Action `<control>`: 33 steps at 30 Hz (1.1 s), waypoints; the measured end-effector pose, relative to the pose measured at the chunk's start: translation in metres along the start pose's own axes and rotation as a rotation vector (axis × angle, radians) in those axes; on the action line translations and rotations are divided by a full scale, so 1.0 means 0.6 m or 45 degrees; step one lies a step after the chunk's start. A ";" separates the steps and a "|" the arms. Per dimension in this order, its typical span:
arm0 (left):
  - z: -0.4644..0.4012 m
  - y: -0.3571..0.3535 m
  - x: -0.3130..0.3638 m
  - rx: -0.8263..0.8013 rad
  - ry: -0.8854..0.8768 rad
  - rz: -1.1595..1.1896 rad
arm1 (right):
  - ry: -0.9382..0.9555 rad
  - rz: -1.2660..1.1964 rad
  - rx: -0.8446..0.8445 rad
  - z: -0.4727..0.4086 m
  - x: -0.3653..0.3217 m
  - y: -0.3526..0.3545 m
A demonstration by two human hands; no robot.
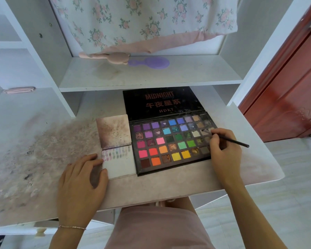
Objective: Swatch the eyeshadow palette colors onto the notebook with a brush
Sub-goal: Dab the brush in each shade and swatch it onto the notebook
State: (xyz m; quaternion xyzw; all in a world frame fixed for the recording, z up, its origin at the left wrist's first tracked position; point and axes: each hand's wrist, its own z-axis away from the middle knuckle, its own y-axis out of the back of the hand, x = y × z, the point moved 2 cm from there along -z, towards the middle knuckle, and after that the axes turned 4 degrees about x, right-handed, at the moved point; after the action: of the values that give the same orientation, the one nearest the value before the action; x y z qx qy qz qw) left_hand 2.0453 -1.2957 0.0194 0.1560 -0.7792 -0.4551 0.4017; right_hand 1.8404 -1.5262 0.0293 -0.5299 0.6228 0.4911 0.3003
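Observation:
An open black eyeshadow palette (pixel 171 142) with several bright pans lies on the desk, its lid (pixel 162 102) flat behind it. Left of it lies a small open notebook (pixel 119 166) with rows of pale swatches near the top of its lower page. My right hand (pixel 223 150) pinches a thin black brush (pixel 230 140), whose tip touches a pale pan at the palette's right side. My left hand (pixel 83 175) rests flat on the desk, fingertips on the notebook's left edge.
The desk (pixel 43 150) is stained with powder on its left part. A shelf (pixel 151 76) above holds a pink brush (pixel 106 57) and a purple hairbrush (pixel 151 62); floral cloth (pixel 142 20) hangs behind. A red door (pixel 291 87) stands at right.

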 end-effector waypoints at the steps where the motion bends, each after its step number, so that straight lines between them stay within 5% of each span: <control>1: 0.000 0.000 0.000 -0.002 -0.001 -0.004 | 0.017 -0.040 -0.037 0.008 -0.008 -0.007; 15: 0.000 0.002 0.000 0.045 -0.064 -0.022 | 0.289 -0.178 -0.578 0.120 -0.101 -0.141; 33: 0.001 -0.004 -0.008 0.067 -0.084 -0.028 | 0.216 0.008 -0.647 0.124 -0.098 -0.176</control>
State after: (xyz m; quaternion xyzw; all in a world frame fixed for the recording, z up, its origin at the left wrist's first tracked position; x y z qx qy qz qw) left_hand 2.0475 -1.2936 0.0149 0.1598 -0.8021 -0.4437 0.3665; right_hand 1.9457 -1.4307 0.0258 -0.6255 0.5040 0.5866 0.1029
